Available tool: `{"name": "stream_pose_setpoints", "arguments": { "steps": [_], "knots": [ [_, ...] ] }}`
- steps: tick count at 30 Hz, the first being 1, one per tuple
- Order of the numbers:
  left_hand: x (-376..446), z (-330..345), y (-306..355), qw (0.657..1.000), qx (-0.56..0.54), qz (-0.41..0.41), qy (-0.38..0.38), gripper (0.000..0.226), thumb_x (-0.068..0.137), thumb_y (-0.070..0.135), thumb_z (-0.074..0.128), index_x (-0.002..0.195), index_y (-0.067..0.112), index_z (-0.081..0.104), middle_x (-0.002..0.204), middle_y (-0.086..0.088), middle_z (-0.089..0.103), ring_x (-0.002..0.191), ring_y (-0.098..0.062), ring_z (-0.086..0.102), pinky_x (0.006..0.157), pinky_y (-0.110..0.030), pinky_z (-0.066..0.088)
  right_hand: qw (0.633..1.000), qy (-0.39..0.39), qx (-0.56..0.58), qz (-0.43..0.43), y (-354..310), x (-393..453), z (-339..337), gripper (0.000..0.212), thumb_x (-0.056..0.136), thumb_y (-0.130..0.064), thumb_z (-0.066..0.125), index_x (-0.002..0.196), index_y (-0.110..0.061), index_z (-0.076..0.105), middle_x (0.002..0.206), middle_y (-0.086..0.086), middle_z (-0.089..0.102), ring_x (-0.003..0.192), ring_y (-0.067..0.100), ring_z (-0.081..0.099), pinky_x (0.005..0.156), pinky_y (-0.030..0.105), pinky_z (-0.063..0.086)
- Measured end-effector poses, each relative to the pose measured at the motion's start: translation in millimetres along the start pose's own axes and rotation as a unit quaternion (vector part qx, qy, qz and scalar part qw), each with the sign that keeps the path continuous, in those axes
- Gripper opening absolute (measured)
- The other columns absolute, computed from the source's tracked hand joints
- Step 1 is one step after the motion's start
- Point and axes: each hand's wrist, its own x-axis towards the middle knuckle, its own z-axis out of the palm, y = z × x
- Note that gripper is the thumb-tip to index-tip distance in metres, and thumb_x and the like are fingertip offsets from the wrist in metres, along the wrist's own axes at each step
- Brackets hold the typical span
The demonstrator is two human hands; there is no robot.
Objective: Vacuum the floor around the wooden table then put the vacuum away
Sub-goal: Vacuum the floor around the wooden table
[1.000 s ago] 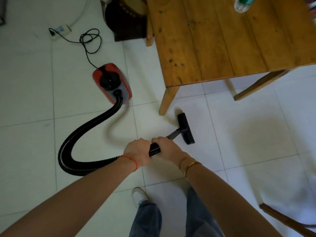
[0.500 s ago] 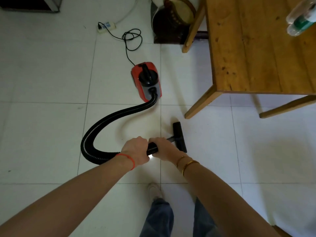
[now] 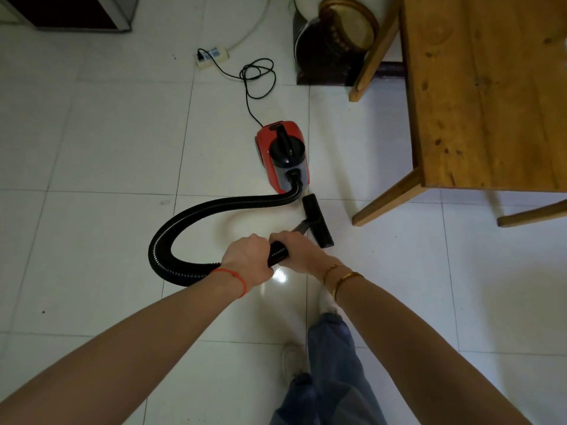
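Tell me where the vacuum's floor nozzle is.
Head view, centre: the floor nozzle sits on the tiles between the red canister and the table leg, ahead of both hands.

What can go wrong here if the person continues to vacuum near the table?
1. The floor nozzle lies close to the wooden table leg; a push to the right may knock it.
2. The power cord lies looped on the floor behind the red vacuum body; pulling the hose, held by the left hand and right hand, could tighten it against the power strip.
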Motion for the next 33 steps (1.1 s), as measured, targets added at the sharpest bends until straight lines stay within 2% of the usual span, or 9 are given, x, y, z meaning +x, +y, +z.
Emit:
{"name": "stream_pose_setpoints", "arguments": {
  "steps": [7,10,15,19,23,29,33],
  "knots": [
    [61.4,-41.5,23.1,1.0,-0.024,0.0,0.009,0.024,0.085,0.023,0.059,0.106,0.012,0.061,0.098,-0.004,0.064,0.087,-0.021,0.064,0.066,-0.025,0.045,0.999,0.002,-0.031,-0.005,38.5,35.5,-60.1,0.012,0.081,-0.01,0.064,0.092,-0.013,0.058,0.09,0.006,0.062,0.081,0.021,0.059,0.079,0.038,0.052],
    [94.6,-66.0,37.3,0.999,-0.03,0.003,0.013,0.023,0.086,0.025,0.06,0.105,0.013,0.061,0.1,-0.004,0.064,0.089,-0.021,0.064,0.071,-0.027,0.049,0.999,0.005,-0.039,-0.002,60.0,53.8,-93.7,0.011,0.081,-0.01,0.063,0.091,-0.013,0.058,0.091,0.006,0.061,0.083,0.021,0.058,0.081,0.037,0.05],
    [155.2,-102.9,62.3,0.998,-0.058,0.003,0.019,0.025,0.084,0.022,0.062,0.108,0.013,0.061,0.098,-0.004,0.065,0.087,-0.021,0.065,0.074,-0.03,0.053,0.999,-0.003,-0.043,0.01,98.1,82.6,-152.1,0.011,0.084,-0.01,0.062,0.095,-0.01,0.059,0.096,0.009,0.06,0.087,0.022,0.056,0.078,0.025,0.041],
    [195.5,-127.1,82.7,0.998,-0.049,0.015,0.023,0.027,0.085,0.024,0.062,0.109,0.013,0.06,0.101,-0.005,0.063,0.09,-0.021,0.064,0.076,-0.032,0.053,0.998,-0.008,-0.055,0.031,128.3,103.0,-188.5,0.008,0.086,-0.011,0.062,0.089,-0.015,0.057,0.094,0.004,0.057,0.081,0.015,0.053,0.078,0.023,0.042],
    [227.5,-144.6,96.5,0.999,-0.042,0.017,0.018,0.024,0.086,0.024,0.062,0.106,0.013,0.06,0.098,-0.005,0.063,0.086,-0.02,0.065,0.074,-0.03,0.054,0.996,-0.019,-0.069,0.059,150.4,120.0,-212.3,0.017,0.087,-0.011,0.059,0.084,-0.022,0.048,0.09,0.0,0.052,0.08,0.016,0.054,0.077,0.023,0.041],
    [246.0,-160.0,87.6,0.998,-0.049,0.027,0.019,0.025,0.086,0.024,0.062,0.108,0.012,0.058,0.099,-0.005,0.062,0.084,-0.019,0.064,0.073,-0.029,0.055,0.996,-0.014,-0.06,0.072,149.1,138.0,-225.8,0.018,0.086,-0.01,0.06,0.083,-0.023,0.049,0.09,0.001,0.055,0.082,0.018,0.057,0.083,0.027,0.048],
    [238.7,-165.9,57.4,0.998,-0.053,0.029,0.02,0.024,0.086,0.026,0.061,0.106,0.014,0.06,0.096,-0.003,0.062,0.08,-0.019,0.064,0.07,-0.029,0.055,0.997,-0.011,-0.045,0.054,122.4,152.9,-220.5,0.013,0.086,-0.006,0.06,0.085,-0.017,0.053,0.09,0.001,0.056,0.078,0.013,0.051,0.072,0.014,0.038]
  ]
}}
